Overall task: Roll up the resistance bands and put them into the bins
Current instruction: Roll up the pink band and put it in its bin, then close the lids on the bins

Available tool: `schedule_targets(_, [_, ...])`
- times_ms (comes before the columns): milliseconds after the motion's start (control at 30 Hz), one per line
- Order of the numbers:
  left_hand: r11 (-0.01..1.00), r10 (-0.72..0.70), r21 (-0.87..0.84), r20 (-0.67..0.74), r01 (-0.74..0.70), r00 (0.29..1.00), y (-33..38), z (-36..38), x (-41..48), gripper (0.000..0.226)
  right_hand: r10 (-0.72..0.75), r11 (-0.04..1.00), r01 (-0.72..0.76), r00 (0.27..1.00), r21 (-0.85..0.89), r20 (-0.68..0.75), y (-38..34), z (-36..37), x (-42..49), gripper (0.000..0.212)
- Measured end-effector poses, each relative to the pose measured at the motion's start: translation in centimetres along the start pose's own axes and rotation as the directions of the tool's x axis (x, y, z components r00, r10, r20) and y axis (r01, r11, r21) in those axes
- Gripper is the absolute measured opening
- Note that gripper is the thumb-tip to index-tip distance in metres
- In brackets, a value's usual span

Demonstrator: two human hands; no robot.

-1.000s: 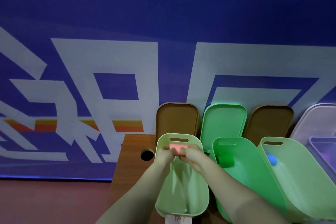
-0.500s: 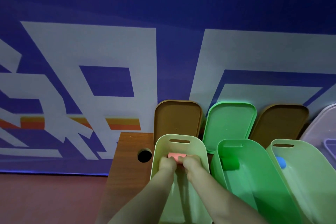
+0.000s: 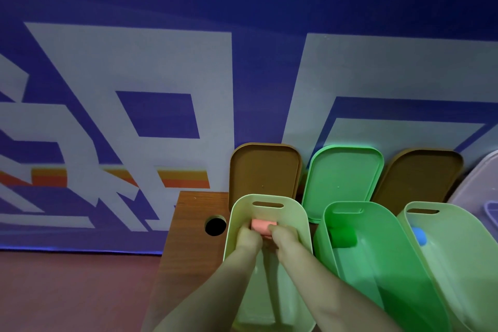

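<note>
Single head-worn wide-angle camera, looking forward and down from close above the table (image 3: pixel 188 213), facing the blue patterned wall (image 3: pixel 161 75), forearms entering from the bottom edge

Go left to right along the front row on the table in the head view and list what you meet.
First the cable hole → pale green bin holding pink roll → green bin holding green roll → second pale green bin holding blue roll → clear bin, cut off at the edge.
</note>
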State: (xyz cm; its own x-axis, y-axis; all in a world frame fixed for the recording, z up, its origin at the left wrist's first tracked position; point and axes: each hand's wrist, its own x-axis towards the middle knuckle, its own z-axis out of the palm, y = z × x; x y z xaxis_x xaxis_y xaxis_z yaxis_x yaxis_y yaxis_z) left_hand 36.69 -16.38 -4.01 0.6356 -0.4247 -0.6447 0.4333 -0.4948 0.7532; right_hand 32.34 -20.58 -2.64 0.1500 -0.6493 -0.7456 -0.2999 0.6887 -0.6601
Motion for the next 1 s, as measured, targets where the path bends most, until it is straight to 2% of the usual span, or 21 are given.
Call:
schedule_targets(100, [0.999, -0.018, -0.039, 0.007, 0.018, 1.0, 0.5, -0.1, -0.8, 0.032, 0.03, 1.0, -0.029, 0.998, -0.01, 0.059, -0.9, -0.3, -1.7, 0.034])
schedule_targets(167, [0.997, -0.041, -0.06, 0.025, 0.043, 0.999, 0.8, -0.2, -0.9, 0.033, 0.028, 0.998, -0.023, 0.995, -0.059, 0.095, -1.2, -1.1, -2.1, 0.012])
schedule_targets(200, [0.996, -0.048, -0.069, 0.028, 0.05, 0.998, 0.9, -0.3, -0.7, 0.032, 0.011, 0.996, -0.002, 0.993, -0.086, 0.114, -1.5, -1.3, -2.6, 0.008])
schedule_targets(233, [0.994, -0.053, -0.092, 0.054, 0.057, 0.997, 1.3, -0.5, -1.2, 0.031, 0.009, 0.994, 0.006, 0.99, -0.109, 0.139, -1.8, -1.5, -2.9, 0.017])
schedule_targets(267, [0.993, -0.05, -0.107, 0.08, 0.058, 0.996, 1.4, -0.7, -1.3, 0.029, 0.001, 0.991, 0.019, 0.988, -0.129, 0.152, -2.0, -1.6, -3.0, 0.017])
schedule_targets(400, [0.999, 0.006, -0.038, 0.133, -0.001, 0.991, 2.2, -1.3, -2.3, 0.045, -0.015, 0.994, 0.026, 0.994, -0.103, 0.109, -2.9, -2.4, -3.8, 0.012])
schedule_targets(500, [0.998, 0.01, 0.063, 0.082, -0.015, 0.997, 3.8, -1.9, -4.0, 0.041, -0.046, 0.992, 0.063, 0.987, -0.109, 0.156, -4.1, -3.2, -5.1, 0.009])
schedule_targets(600, [0.989, 0.096, 0.101, 0.098, -0.105, 0.991, 5.0, -2.7, -5.2, 0.042, -0.105, 0.987, 0.127, 0.975, -0.103, 0.197, -5.8, -3.6, -6.6, 0.006])
schedule_targets(767, [0.976, 0.184, 0.1, 0.109, -0.195, 0.977, 7.4, -3.6, -7.6, 0.033, -0.226, 0.968, 0.243, 0.949, -0.055, 0.219, -8.7, -4.5, -7.4, 0.013])
schedule_targets(900, [0.985, 0.17, -0.036, 0.104, -0.167, 0.98, 10.4, -4.5, -8.2, 0.024, -0.322, 0.943, 0.331, 0.924, -0.011, 0.206, -11.1, -5.0, -8.0, 0.031])
schedule_targets(1000, [0.977, 0.211, -0.056, 0.062, -0.208, 0.976, 12.5, -5.2, -8.4, 0.013, -0.397, 0.915, 0.404, 0.907, -0.022, 0.141, -12.8, -5.1, -7.9, 0.027])
